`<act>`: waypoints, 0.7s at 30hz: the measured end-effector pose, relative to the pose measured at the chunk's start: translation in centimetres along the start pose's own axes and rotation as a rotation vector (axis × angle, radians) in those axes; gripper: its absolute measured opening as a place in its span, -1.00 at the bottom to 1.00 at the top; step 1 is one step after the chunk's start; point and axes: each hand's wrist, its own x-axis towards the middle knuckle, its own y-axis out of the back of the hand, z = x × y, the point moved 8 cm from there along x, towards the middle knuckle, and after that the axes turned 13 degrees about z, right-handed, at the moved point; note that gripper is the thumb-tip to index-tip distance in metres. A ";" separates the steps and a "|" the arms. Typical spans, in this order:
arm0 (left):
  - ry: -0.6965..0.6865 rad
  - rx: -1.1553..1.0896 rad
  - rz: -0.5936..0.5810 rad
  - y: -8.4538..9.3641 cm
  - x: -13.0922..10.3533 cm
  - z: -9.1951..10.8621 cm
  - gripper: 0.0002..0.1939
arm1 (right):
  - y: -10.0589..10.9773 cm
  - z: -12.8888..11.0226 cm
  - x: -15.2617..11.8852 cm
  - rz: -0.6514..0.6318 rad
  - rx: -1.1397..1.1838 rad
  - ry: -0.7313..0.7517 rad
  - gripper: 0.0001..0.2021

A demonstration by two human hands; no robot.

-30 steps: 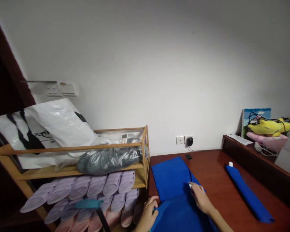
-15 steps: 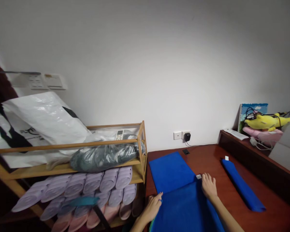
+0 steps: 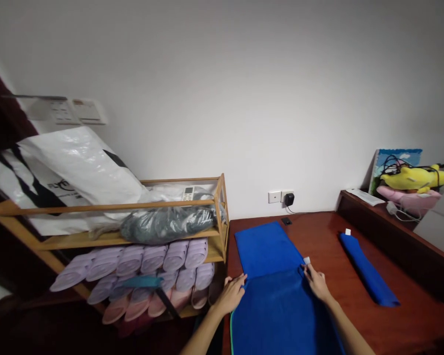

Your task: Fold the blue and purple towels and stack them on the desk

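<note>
A blue cloth point(image 3: 281, 310) lies on the red-brown tabletop, its near layer folded over a flat far section of the same blue. A green edge shows along its left side. My left hand point(image 3: 232, 295) is closed on the left end of the fold, fingertips at the cloth's edge. At the fold's right end, my right hand point(image 3: 315, 282) pinches the cloth beside a small white tag point(image 3: 307, 260). Farther right on the table rests a narrow, folded blue cloth strip point(image 3: 368, 270) with its own white tag.
A wooden rack point(image 3: 222, 217) stands against the table's left side, with lilac slippers point(image 3: 153, 259), plastic-wrapped items and a white bag point(image 3: 85, 167). On the right, a raised ledge point(image 3: 370, 227) carries a yellow plush toy point(image 3: 410, 178) and cables. A black plug point(image 3: 289, 199) sits in the wall socket.
My right hand has gone from spread fingers to a pinch at the fold's right end by the tag. My left hand stays at the left edge. The camera view has shifted slightly.
</note>
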 end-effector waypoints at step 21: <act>0.096 -0.511 -0.089 10.2 -8.2 7.0 -0.60 | 20.0 -0.6 -11.5 0.484 0.367 -0.101 -0.62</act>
